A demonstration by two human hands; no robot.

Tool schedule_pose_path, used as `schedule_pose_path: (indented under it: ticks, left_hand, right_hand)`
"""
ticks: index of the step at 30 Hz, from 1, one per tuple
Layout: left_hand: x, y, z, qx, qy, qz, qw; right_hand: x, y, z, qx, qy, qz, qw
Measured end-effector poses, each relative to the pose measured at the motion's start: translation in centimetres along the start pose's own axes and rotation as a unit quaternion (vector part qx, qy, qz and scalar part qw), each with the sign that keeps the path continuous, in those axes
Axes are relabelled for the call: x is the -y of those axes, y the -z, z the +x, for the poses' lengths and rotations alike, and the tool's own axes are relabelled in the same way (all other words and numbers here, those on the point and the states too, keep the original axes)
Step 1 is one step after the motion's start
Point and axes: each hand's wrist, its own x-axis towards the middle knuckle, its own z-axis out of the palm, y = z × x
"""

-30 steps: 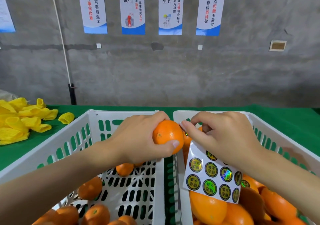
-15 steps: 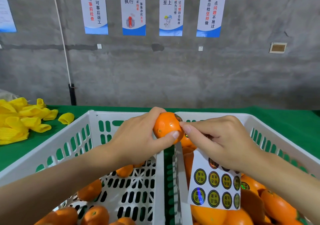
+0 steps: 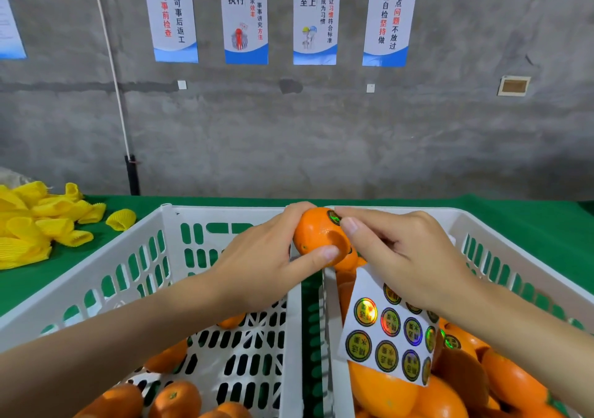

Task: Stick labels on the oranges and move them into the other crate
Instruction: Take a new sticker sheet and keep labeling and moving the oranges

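**Labelling station, head view.** A green-covered table (image 3: 530,224) spans the middle of the frame and carries two white slotted crates side by side, so fruit need only cross the shared wall. The left crate (image 3: 80,279), at lower left, holds a few scattered oranges (image 3: 173,398) over a largely bare floor and is judged the receiving crate. The right crate (image 3: 475,216), at lower right, is heaped with the supply fruit (image 3: 450,392). Yellow foam nets (image 3: 32,221) lie piled at the left edge, apart from the work.

The hands meet at frame centre, above the crates' adjoining rims. The left hand (image 3: 260,266) wraps thumb and fingers around the held orange (image 3: 316,236), steadying it against pressure. The right hand (image 3: 408,257) lays its thumb by the label (image 3: 333,216) on the fruit's upper right — apparently smoothing it down. Its curled fingers keep the sticker sheet (image 3: 385,337) dangling beneath, ready for the next peel. Whether the label is fully seated cannot be told.
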Motion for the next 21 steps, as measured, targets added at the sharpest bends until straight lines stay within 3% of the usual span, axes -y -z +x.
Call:
schedule_pose_path:
  ticks: [4,14,21]
  left_hand:
    - [0.21,-0.23,-0.11,0.0,0.003,-0.004,1.0]
    - [0.51,-0.72,-0.18,0.021,0.008,0.001,1.0]
    - [0.18,-0.98,-0.39,0.043,0.046,-0.038,0.997]
  right_hand:
    - [-0.1,0.15,0.16,0.035,0.032,0.019,0.999]
    - [-0.39,-0.18,-0.16,-0.023,0.04,0.022,0.999]
    - [-0.66,0.07,0.17,-0.086,-0.022,0.068,0.994]
